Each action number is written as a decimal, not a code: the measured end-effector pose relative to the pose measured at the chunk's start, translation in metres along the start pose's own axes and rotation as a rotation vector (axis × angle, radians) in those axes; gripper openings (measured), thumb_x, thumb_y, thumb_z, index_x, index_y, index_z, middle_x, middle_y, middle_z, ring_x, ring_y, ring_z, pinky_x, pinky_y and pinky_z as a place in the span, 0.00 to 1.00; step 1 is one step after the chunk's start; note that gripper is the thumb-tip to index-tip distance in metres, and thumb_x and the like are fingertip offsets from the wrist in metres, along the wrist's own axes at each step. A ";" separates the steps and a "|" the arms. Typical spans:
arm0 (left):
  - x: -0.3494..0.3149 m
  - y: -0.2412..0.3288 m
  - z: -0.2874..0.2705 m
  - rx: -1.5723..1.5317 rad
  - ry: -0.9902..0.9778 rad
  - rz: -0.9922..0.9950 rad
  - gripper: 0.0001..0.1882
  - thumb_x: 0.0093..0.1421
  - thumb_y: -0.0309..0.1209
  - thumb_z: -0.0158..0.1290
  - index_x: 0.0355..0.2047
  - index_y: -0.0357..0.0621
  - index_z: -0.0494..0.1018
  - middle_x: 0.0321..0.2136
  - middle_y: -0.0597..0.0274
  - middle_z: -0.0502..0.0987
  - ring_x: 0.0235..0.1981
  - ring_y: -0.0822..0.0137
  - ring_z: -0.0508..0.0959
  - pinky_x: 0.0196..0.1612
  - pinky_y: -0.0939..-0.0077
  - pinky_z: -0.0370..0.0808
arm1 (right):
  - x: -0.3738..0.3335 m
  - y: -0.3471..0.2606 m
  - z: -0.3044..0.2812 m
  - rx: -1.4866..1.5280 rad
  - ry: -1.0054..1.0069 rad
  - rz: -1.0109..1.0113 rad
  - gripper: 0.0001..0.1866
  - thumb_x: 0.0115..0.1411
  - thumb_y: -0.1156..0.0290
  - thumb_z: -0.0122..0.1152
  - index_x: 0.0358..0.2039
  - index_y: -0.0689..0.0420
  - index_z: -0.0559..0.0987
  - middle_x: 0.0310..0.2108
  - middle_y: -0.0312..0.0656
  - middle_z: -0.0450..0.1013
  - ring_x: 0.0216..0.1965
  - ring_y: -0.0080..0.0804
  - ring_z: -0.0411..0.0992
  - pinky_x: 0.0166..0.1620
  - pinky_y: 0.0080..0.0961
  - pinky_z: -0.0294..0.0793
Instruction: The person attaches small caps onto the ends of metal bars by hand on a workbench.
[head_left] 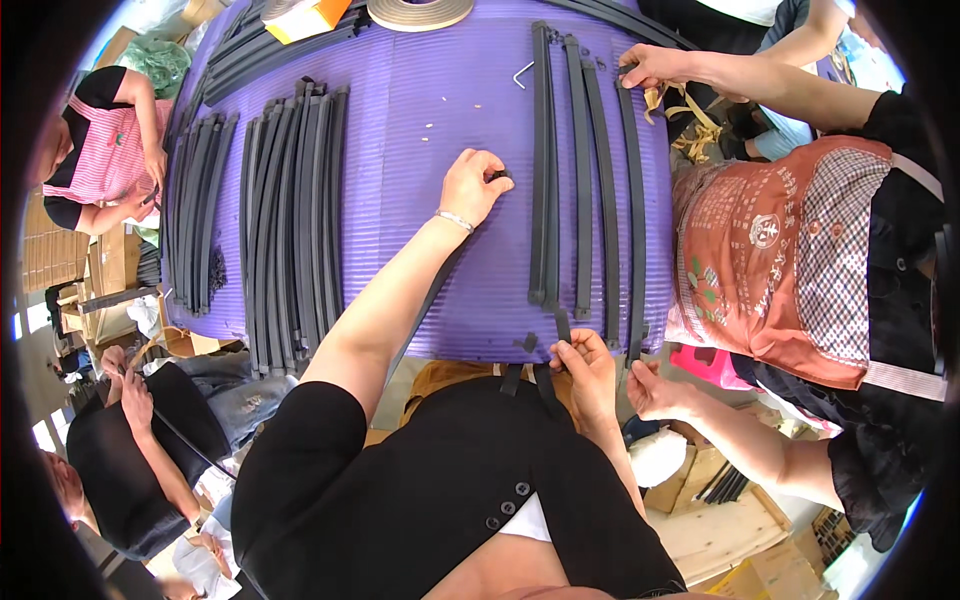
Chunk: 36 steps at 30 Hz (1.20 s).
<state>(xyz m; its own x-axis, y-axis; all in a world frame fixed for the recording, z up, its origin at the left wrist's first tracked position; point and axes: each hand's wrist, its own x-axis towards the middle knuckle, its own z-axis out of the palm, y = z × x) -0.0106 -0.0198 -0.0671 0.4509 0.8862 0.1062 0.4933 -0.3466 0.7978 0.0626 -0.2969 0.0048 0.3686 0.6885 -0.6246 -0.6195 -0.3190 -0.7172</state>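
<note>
Near the middle of the table, my left hand (474,186), a bracelet at its wrist, is closed on the dark end of a long black strip (437,284). That strip slants back beneath my forearm and is partly hidden by it. At the near table edge, my right hand (587,372) pinches a short, flat black piece (563,324) that sticks up from the fingers. Just beyond this hand lie several long black bars (583,180), side by side. A small dark scrap (527,342) rests close to the table edge between my arms.
Bundles of black bars (290,220) cover the left of the purple ribbed table (400,110). A tape roll (420,10) and an L-shaped hex key (523,75) lie farther back. At right, a co-worker in a red apron (800,250) handles another bar (633,200). More people work at left.
</note>
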 end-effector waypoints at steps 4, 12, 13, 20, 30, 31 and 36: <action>0.001 0.001 0.000 -0.028 0.006 -0.052 0.13 0.39 0.25 0.63 0.26 0.40 0.71 0.25 0.63 0.70 0.25 0.70 0.72 0.31 0.78 0.72 | 0.003 0.002 0.000 0.013 0.001 -0.017 0.07 0.55 0.77 0.55 0.35 0.60 0.69 0.28 0.37 0.71 0.26 0.16 0.67 0.27 0.10 0.65; -0.003 0.007 -0.005 -0.073 -0.037 -0.093 0.15 0.40 0.25 0.62 0.30 0.39 0.71 0.28 0.60 0.70 0.29 0.66 0.73 0.34 0.75 0.72 | 0.008 -0.002 0.002 0.016 0.001 0.028 0.07 0.55 0.75 0.54 0.34 0.58 0.69 0.28 0.35 0.71 0.23 0.14 0.66 0.17 0.06 0.57; -0.003 0.005 -0.005 -0.071 -0.037 -0.095 0.15 0.40 0.25 0.62 0.30 0.39 0.71 0.28 0.60 0.70 0.29 0.66 0.73 0.34 0.75 0.72 | 0.008 -0.002 0.002 0.016 0.000 0.030 0.07 0.55 0.75 0.54 0.34 0.58 0.69 0.28 0.35 0.71 0.23 0.14 0.66 0.17 0.06 0.57; -0.003 -0.004 -0.005 -0.220 -0.030 -0.083 0.09 0.46 0.22 0.57 0.30 0.40 0.74 0.29 0.63 0.72 0.28 0.71 0.74 0.34 0.80 0.72 | 0.011 -0.003 0.004 -0.006 -0.025 0.042 0.06 0.56 0.75 0.55 0.34 0.58 0.69 0.27 0.35 0.71 0.23 0.13 0.66 0.17 0.06 0.56; 0.004 -0.007 -0.005 -0.094 -0.062 -0.079 0.06 0.46 0.22 0.56 0.27 0.40 0.74 0.26 0.62 0.72 0.26 0.70 0.74 0.32 0.78 0.71 | 0.012 -0.003 0.004 -0.016 -0.024 0.015 0.07 0.55 0.75 0.55 0.35 0.58 0.68 0.27 0.36 0.71 0.24 0.15 0.67 0.21 0.08 0.59; 0.005 -0.007 -0.006 -0.093 -0.065 -0.077 0.06 0.46 0.22 0.56 0.27 0.40 0.74 0.26 0.62 0.72 0.26 0.70 0.74 0.32 0.78 0.71 | 0.011 -0.003 0.003 -0.014 -0.022 0.014 0.07 0.55 0.75 0.55 0.35 0.58 0.68 0.27 0.36 0.71 0.24 0.15 0.67 0.21 0.08 0.59; 0.008 -0.006 -0.008 -0.220 -0.150 -0.107 0.07 0.46 0.22 0.58 0.28 0.40 0.74 0.25 0.65 0.71 0.25 0.73 0.72 0.32 0.80 0.71 | 0.009 -0.002 -0.002 0.028 -0.026 0.052 0.07 0.55 0.76 0.55 0.35 0.58 0.69 0.28 0.35 0.71 0.25 0.16 0.67 0.25 0.09 0.62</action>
<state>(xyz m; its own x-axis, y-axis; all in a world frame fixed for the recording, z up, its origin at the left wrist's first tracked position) -0.0161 -0.0081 -0.0661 0.5180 0.8532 -0.0613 0.3779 -0.1639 0.9112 0.0685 -0.2914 0.0000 0.3178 0.6884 -0.6520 -0.6562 -0.3366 -0.6753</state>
